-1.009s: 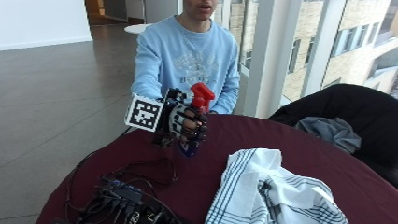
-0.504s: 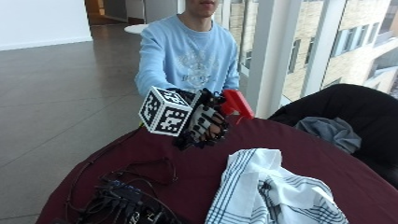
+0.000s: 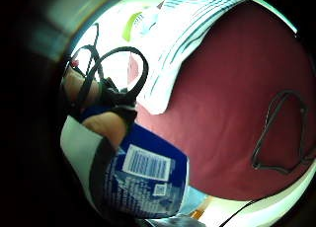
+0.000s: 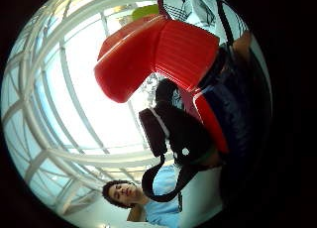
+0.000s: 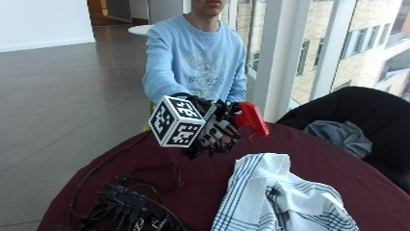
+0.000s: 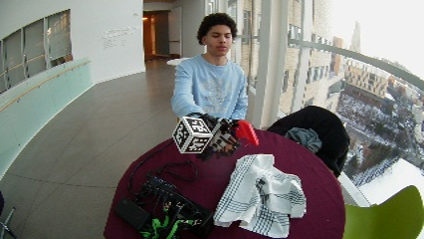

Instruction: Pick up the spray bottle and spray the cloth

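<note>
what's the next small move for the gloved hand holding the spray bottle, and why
Probably squeeze the trigger. The black-gloved right hand grips the blue spray bottle with the red trigger head above the round maroon table, and the red head seems tilted down toward the white cloth with dark stripes lying crumpled in front of it. If the nozzle points short, tip it a little lower first.

My outside camera faces the person across the round table [image 5: 320, 163], wide one set higher and farther back over the same table, palm cameras close against the spray bottle [image 4: 163, 54], one looking down at the cloth [image 3: 187, 34]
</note>
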`<state>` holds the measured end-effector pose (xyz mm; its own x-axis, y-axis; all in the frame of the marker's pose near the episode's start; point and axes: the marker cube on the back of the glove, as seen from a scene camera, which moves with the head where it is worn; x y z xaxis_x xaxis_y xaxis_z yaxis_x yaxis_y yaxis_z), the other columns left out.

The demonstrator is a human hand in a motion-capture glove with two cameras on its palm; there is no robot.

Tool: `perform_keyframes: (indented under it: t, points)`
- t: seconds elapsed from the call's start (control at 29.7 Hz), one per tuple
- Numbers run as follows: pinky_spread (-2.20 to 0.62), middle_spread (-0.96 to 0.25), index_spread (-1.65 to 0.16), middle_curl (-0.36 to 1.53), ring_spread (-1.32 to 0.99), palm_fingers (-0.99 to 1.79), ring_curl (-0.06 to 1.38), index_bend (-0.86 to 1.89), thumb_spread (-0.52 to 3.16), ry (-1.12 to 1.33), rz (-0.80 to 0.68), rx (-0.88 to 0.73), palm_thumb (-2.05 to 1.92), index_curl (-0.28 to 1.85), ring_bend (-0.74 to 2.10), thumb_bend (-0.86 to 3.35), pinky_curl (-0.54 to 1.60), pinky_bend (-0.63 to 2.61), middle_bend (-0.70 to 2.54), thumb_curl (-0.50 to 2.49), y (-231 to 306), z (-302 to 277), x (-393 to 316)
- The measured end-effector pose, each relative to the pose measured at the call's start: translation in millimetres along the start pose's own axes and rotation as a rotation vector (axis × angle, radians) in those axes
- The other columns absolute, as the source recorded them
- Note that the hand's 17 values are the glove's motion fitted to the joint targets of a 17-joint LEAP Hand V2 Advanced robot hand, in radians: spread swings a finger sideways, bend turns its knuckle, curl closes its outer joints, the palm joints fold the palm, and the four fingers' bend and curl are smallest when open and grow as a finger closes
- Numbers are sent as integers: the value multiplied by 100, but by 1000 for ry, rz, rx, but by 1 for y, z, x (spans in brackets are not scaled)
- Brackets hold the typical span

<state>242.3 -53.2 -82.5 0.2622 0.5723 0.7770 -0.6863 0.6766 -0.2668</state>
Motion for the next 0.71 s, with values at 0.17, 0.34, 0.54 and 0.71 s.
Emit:
perform_keyframes:
  t: [0.17,0.34,0.54,0.71]
  points:
    - [18,-4,-16,46,3,117,40,13,114,12,8,0,46,32,53,-2,37,25,38,28,0,0,-1]
    - [18,-4,-16,46,4,117,40,13,115,5,11,-11,46,32,54,-2,37,25,38,27,1,3,1]
    - [18,-4,-16,46,4,116,40,13,116,-10,14,-8,46,32,54,-2,37,25,38,27,2,7,2]
    - [19,-4,-16,47,4,116,40,13,116,-7,26,1,46,32,55,-2,37,25,38,27,1,9,0]
